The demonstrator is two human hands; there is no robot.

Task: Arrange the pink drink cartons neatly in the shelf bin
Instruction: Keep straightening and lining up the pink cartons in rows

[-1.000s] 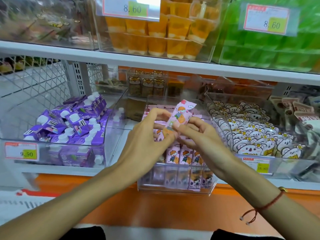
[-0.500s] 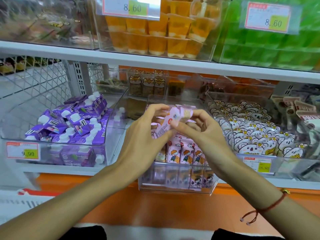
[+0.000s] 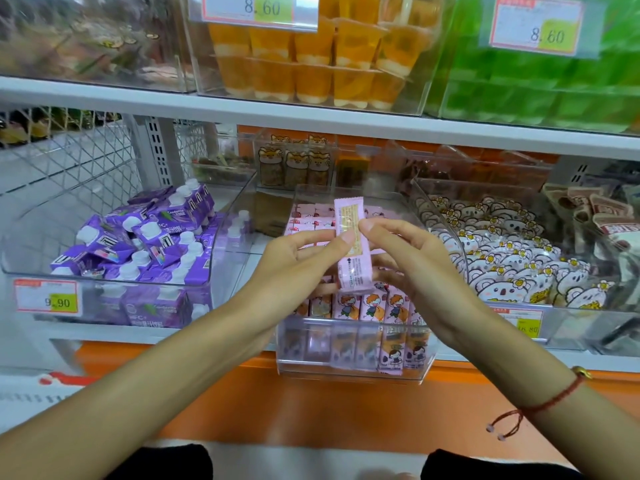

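A slim pink drink carton (image 3: 353, 251) stands upright in the air above the clear shelf bin (image 3: 353, 370), its back with the straw facing me. My left hand (image 3: 294, 268) pinches its left edge. My right hand (image 3: 412, 265) pinches the right edge from the other side. Below the hands, a front row of pink cartons (image 3: 367, 308) with cartoon children stands upright in the bin. More pink cartons (image 3: 308, 220) lie flat at the bin's back. My hands hide the bin's middle.
A bin of purple cartons (image 3: 138, 244) sits to the left, a bin of koala snack packs (image 3: 512, 268) to the right. The shelf above (image 3: 311, 116) holds orange jelly cups (image 3: 311, 64) and green packs (image 3: 540, 88). An orange ledge (image 3: 311, 407) runs below.
The held carton has been turned from tilted with its cartoon front showing to upright with its back and straw facing me. Both hands have spread slightly apart and kept their hold.
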